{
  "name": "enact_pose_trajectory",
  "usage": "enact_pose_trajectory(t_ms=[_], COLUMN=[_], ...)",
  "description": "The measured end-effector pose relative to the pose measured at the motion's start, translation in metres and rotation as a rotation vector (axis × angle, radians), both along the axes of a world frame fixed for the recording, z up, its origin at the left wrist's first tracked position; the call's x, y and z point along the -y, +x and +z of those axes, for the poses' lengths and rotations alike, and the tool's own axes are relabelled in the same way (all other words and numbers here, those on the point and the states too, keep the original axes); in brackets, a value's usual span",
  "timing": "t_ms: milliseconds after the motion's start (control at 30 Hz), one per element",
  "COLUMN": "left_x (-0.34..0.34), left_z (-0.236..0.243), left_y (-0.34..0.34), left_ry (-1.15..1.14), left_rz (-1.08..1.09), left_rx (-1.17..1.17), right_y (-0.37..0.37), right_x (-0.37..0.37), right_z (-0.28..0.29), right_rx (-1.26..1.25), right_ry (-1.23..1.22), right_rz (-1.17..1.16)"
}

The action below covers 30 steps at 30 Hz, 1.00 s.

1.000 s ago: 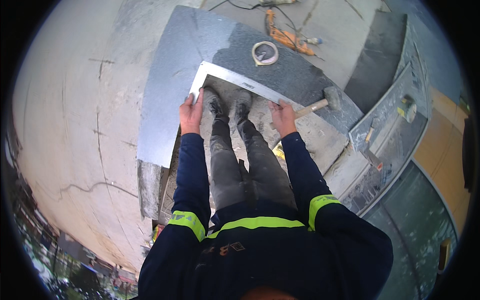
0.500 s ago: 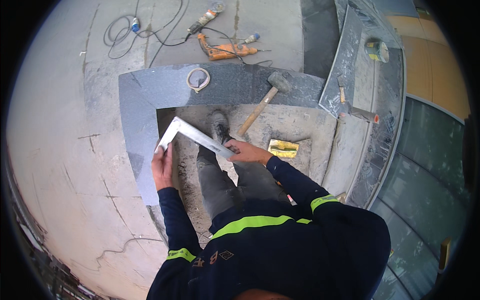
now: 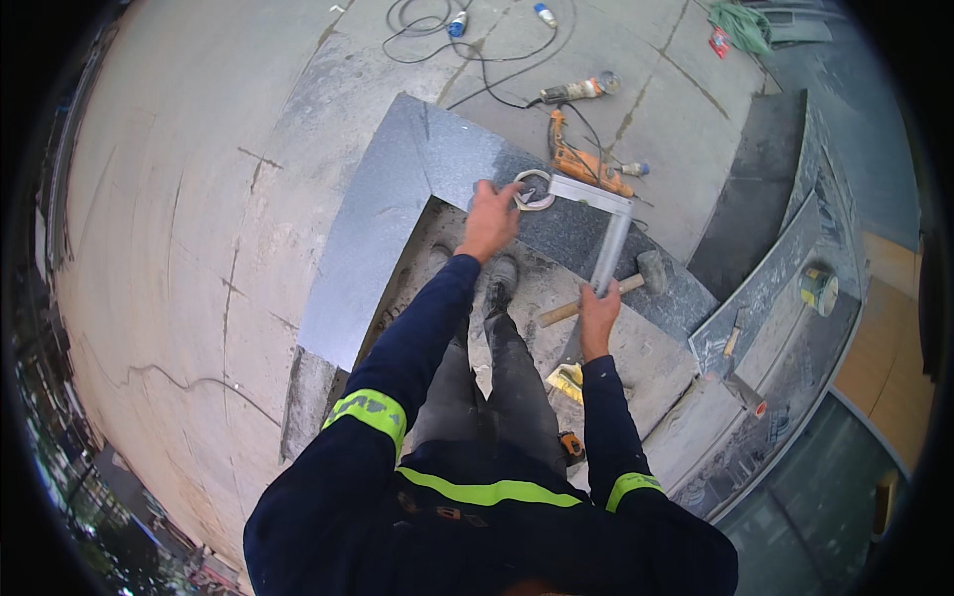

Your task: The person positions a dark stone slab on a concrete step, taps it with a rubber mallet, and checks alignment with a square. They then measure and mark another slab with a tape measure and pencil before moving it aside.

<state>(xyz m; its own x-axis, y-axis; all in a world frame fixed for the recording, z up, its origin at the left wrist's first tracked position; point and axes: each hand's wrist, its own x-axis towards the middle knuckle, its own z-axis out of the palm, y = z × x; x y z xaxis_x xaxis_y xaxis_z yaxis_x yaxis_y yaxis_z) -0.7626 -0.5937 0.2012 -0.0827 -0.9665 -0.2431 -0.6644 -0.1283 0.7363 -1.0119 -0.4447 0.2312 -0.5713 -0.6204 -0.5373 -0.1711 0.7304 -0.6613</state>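
My right hand (image 3: 599, 320) grips the long arm of the metal square (image 3: 618, 234); the square is now turned, its short arm reaching left toward a ring-shaped tape roll (image 3: 544, 203) on the grey stone border (image 3: 362, 263). My left hand (image 3: 494, 219) is open at the roll's left side, fingers apart and bent; I cannot tell if they touch it. A wooden-handled mallet (image 3: 652, 272) lies on the border beside the square, its handle over the recess (image 3: 534, 348) where my feet stand.
An orange drill (image 3: 573, 164), an angle grinder (image 3: 581, 89) and coiled cables lie on the floor beyond the border. At right are a leaning stone panel (image 3: 765, 273), a small tub (image 3: 817, 290) and a scraper. A yellow float (image 3: 565, 382) lies in the recess.
The square has been lifted away from the recess corner and swung round to the right in my right hand. My left hand has let go of it and moved up to the tape roll.
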Motion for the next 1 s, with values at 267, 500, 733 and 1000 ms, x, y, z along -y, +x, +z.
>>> enact_pose_trajectory(t_ms=[267,500,733,1000], left_x=[-0.040,-0.272,-0.343,-0.270], left_z=[-0.028,0.062,0.082,0.075], left_y=[0.029,0.104,0.182,0.131], left_ry=[-0.177,0.129,0.107,-0.159], left_rz=[-0.100,0.137,0.489,0.531], left_rx=[0.236,0.125,0.208,0.001], right_y=[0.016,0.067,0.068,0.166], right_x=[0.062,0.131,0.120,0.014], right_z=[-0.013,-0.040,-0.044,0.029], right_rx=[-0.269,-0.328,-0.532,0.325], right_ry=[-0.066,-0.246,-0.208,-0.027], right_rz=[0.380,0.977,1.112,0.690])
